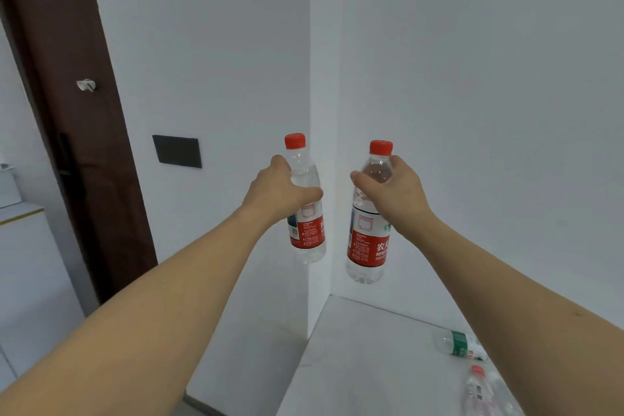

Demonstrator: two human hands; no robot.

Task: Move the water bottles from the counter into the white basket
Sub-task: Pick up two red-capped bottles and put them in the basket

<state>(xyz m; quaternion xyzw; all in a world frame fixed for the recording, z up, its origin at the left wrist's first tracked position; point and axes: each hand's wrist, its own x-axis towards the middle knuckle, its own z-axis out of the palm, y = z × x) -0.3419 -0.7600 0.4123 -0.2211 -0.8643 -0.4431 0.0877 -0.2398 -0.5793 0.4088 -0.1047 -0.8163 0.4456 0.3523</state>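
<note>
Bottles, 2 red-capped, hang upright above the counter (pixel 371 348), left hand (pixel 280 192) and right hand (pixel 398 192) each wrapped around one shoulder for carrying.

I hold two bottles (pixel 305 213) (pixel 369 223) side by side above the counter (pixel 364 365); two more bottles (pixel 461 344) (pixel 483 388) lie on it

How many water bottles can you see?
4. One in the left hand, one in the right hand, a green-label one and a red-capped one lying on the counter. The right arm may hide more.
</note>
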